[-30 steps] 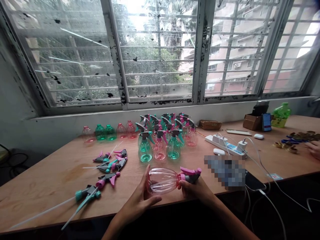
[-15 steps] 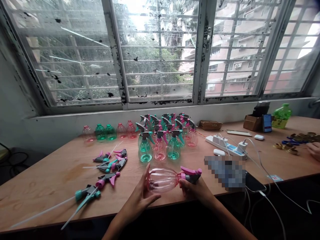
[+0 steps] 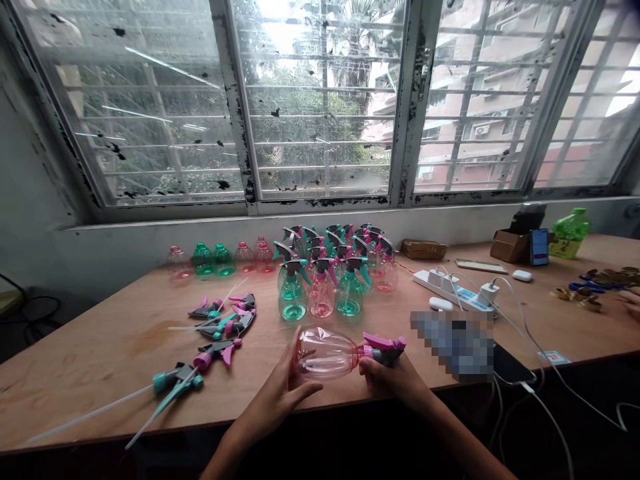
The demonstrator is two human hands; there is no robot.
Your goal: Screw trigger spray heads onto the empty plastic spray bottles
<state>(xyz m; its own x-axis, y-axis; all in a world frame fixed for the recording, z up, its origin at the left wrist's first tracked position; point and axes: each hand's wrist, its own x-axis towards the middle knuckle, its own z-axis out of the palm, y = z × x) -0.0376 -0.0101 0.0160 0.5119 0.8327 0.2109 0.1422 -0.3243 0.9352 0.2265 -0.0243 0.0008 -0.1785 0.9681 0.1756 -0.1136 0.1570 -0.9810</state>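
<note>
A pink clear spray bottle (image 3: pixel 327 353) lies sideways in the air over the table's front edge, between my two hands. My left hand (image 3: pixel 290 381) is wrapped about its base end, thumb underneath. At the neck, my right hand (image 3: pixel 383 377) grips the pink-and-grey trigger head (image 3: pixel 383 350), which sits on the bottle's mouth; some of its fingers are hidden. Behind the bottle stand several green and pink spray bottles (image 3: pixel 321 293) with heads on. To the left lie several loose trigger heads (image 3: pixel 217 353) with thin tubes.
Open bottles without heads (image 3: pixel 221 260) line the back left of the wooden table (image 3: pixel 115 360). On the right are a power strip (image 3: pixel 455 293) with chargers and cables, a phone (image 3: pixel 513 365), and a cardboard box (image 3: pixel 510 245). Another person's hand (image 3: pixel 631 303) shows at the far right.
The bottle has turned slightly about its long axis between my hands. The camera view has shifted a little; the things on the table stay in place.
</note>
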